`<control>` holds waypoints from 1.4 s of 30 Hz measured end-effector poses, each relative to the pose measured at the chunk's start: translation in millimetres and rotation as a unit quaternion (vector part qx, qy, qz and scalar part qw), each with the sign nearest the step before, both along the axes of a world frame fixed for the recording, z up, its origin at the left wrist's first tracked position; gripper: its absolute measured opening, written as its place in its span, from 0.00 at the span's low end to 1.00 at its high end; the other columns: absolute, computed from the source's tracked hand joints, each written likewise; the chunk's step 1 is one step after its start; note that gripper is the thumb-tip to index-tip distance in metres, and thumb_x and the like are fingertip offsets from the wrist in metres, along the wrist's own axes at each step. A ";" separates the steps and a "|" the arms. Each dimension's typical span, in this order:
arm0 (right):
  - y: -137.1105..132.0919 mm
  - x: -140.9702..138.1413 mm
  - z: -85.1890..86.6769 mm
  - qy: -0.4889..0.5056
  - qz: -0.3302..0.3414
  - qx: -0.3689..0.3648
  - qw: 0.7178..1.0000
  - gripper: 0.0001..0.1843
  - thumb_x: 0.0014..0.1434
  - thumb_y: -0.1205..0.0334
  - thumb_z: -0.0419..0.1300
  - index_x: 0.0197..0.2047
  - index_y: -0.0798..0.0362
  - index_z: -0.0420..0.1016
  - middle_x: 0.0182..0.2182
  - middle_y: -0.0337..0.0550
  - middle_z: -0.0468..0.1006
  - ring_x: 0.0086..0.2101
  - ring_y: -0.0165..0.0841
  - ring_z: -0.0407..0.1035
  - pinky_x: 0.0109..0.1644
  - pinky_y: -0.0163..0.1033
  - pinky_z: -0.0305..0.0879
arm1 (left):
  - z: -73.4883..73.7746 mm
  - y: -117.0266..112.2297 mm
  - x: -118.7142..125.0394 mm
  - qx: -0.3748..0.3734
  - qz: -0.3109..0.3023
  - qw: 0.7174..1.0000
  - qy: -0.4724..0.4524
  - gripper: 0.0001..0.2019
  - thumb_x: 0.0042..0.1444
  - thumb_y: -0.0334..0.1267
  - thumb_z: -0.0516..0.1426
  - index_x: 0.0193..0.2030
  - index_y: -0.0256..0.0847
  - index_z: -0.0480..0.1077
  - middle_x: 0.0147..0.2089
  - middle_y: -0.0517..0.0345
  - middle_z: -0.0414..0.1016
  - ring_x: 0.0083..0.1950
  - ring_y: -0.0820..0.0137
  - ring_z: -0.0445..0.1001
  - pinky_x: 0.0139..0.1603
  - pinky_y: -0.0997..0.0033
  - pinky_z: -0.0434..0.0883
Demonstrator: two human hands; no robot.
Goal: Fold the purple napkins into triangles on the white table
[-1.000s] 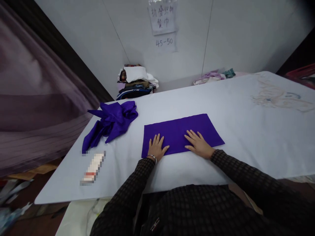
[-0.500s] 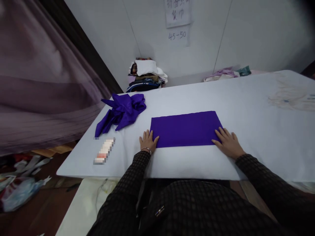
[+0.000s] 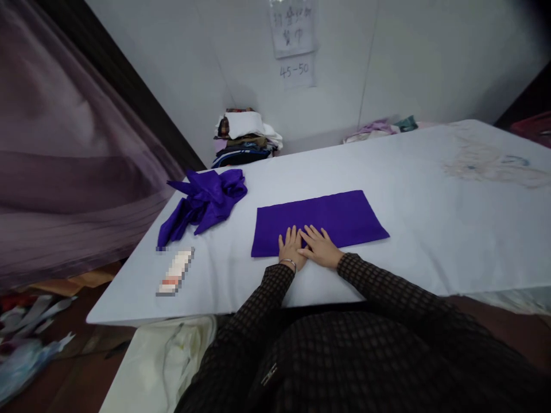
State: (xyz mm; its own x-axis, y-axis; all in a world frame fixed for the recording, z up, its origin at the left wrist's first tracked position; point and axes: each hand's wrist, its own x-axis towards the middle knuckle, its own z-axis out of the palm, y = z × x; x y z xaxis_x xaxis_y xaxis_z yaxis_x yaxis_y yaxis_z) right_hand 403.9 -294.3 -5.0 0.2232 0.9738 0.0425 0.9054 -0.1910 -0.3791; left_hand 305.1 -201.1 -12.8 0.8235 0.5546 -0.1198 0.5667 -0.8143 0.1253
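Note:
A purple cloth (image 3: pixel 331 215), folded into a flat rectangle, lies on the white-covered table (image 3: pixel 413 218) in front of me. My left hand (image 3: pixel 291 248) rests flat on its near edge, left of the middle, with the fingers stretched out. Just beside it, my right hand (image 3: pixel 318 246) lies palm down on the same edge, its fingers spread and its thumb touching the left hand. Neither hand grips anything. To the left sits a crumpled purple cloth (image 3: pixel 209 201), apart from both hands.
A blurred-out flat object (image 3: pixel 175 272) lies near the table's left side. Stacked folded clothes (image 3: pixel 245 137) stand behind the far edge, and more fabric (image 3: pixel 379 127) lies farther right. A curtain (image 3: pixel 77 149) hangs at left. A white stool-like surface (image 3: pixel 142 361) is below the near edge.
Both hands have moved inward from the two ends of the folded cloth to the middle of its near edge. The camera view has shifted slightly.

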 end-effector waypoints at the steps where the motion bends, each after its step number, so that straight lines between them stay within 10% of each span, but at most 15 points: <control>1: -3.1 5.6 -3.6 0.001 -0.009 -0.004 1.000 0.41 0.62 0.37 0.38 0.67 0.59 0.52 0.66 0.55 0.50 0.65 0.45 0.40 0.65 0.57 0.37 | -0.8 1.4 -0.3 0.001 0.006 1.000 0.000 0.32 0.62 0.53 0.40 0.69 0.40 0.47 0.72 0.52 0.41 0.72 0.60 0.37 0.68 0.46 0.41; 10: -107.9 92.2 -23.1 -0.087 -0.195 -0.017 0.977 0.40 0.61 0.36 0.39 0.67 0.54 0.53 0.66 0.51 0.51 0.65 0.47 0.42 0.65 0.59 0.39 | 1.2 28.2 -31.2 0.027 0.099 0.995 0.007 0.35 0.60 0.58 0.40 0.69 0.40 0.49 0.72 0.51 0.42 0.72 0.58 0.39 0.68 0.45 0.43; 17: -133.7 100.4 -23.6 -0.121 -0.210 -0.029 0.970 0.39 0.61 0.37 0.38 0.67 0.53 0.53 0.66 0.51 0.51 0.64 0.46 0.43 0.63 0.61 0.41 | 9.9 69.4 -63.7 0.059 0.202 0.977 0.024 0.35 0.59 0.58 0.42 0.68 0.37 0.51 0.71 0.46 0.44 0.71 0.55 0.42 0.66 0.42 0.45; 30: -138.2 105.4 -34.0 -0.147 -0.209 -0.036 0.966 0.38 0.61 0.40 0.38 0.67 0.53 0.51 0.66 0.51 0.52 0.64 0.47 0.44 0.63 0.61 0.42 | 0.3 -19.1 55.2 -0.023 -0.040 0.995 -0.084 0.40 0.58 0.64 0.38 0.68 0.38 0.51 0.71 0.49 0.42 0.72 0.55 0.38 0.68 0.43 0.39; 42: -143.9 113.0 -47.9 -0.147 -0.198 -0.018 0.969 0.40 0.60 0.39 0.38 0.67 0.57 0.53 0.65 0.54 0.54 0.63 0.51 0.44 0.62 0.64 0.43 | -1.9 80.1 -72.1 0.008 0.179 0.984 -0.016 0.37 0.60 0.61 0.35 0.69 0.38 0.48 0.72 0.49 0.40 0.72 0.55 0.37 0.67 0.40 0.40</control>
